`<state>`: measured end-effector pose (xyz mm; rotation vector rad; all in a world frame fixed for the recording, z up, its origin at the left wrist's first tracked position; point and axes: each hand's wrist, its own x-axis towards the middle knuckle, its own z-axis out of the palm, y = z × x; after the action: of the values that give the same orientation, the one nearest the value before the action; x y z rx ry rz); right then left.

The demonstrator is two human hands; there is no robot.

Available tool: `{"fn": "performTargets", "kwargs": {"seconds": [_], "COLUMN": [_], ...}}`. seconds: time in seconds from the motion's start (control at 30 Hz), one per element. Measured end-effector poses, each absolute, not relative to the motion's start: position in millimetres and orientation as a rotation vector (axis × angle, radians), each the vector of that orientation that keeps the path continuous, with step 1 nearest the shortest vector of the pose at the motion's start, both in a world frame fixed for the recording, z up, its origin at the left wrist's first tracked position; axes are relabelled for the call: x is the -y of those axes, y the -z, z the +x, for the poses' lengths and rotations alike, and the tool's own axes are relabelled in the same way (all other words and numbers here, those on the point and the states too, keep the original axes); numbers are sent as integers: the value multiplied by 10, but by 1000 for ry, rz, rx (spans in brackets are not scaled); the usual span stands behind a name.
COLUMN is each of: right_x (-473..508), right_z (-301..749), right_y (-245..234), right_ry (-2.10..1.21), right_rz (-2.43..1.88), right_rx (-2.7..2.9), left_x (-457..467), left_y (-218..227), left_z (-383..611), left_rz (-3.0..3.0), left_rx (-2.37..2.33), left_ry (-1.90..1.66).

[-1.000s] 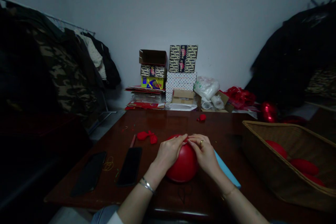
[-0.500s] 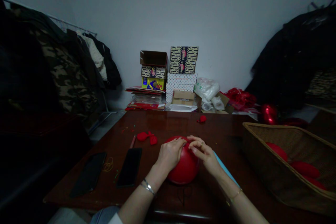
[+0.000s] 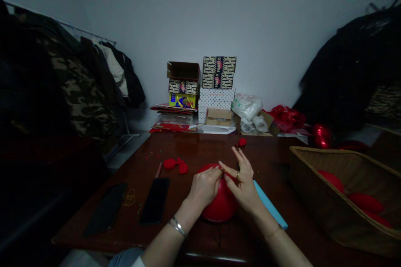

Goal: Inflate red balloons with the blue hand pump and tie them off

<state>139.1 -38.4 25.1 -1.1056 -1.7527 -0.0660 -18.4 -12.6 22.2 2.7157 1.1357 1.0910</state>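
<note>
An inflated red balloon (image 3: 221, 206) rests on the dark wooden table (image 3: 194, 150) in front of me. My left hand (image 3: 205, 185) is curled over its top left, fingertips pinched at the balloon's neck. My right hand (image 3: 242, 183) lies on the top right; thumb and forefinger pinch at the same spot while the other fingers stick up and apart. A light blue flat object (image 3: 269, 204) lies under my right wrist.
Uninflated red balloons (image 3: 175, 163) and another red scrap (image 3: 241, 142) lie further back. Two dark phones (image 3: 155, 198) (image 3: 106, 206) and rubber bands (image 3: 128, 196) sit at left. A wicker basket (image 3: 313, 183) with red balloons stands at right. Stacked boxes (image 3: 216, 87) line the wall.
My right hand has lifted its outer fingers and spread them upward, while both hands stayed on top of the balloon. My left fingers have curled tighter at the neck.
</note>
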Motion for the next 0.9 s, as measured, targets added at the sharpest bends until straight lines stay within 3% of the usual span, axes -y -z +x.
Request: {"fn": "performTargets", "kwargs": {"seconds": [0.13,0.37,0.5,0.9], "right_x": [310,136,108,91], "right_z": [1319,1281,1318,1113], "right_y": [-153,21,102,18], "right_ry": [353,-285,-448,-442], "right_rz": [-1150,-1194,-1186,-1138], "right_rx": [1588,1307,1351,1598], "left_x": [130,142,94,196], "left_y": [-203,-226,-306,-373], "left_z": [-169,-172,-235,-136], "left_rz": [2731,2679,2415,2079], "left_rx": [-1075,-1060,-1142,-1120], "left_ry": [-1115,-1083,-1112,-1278]}}
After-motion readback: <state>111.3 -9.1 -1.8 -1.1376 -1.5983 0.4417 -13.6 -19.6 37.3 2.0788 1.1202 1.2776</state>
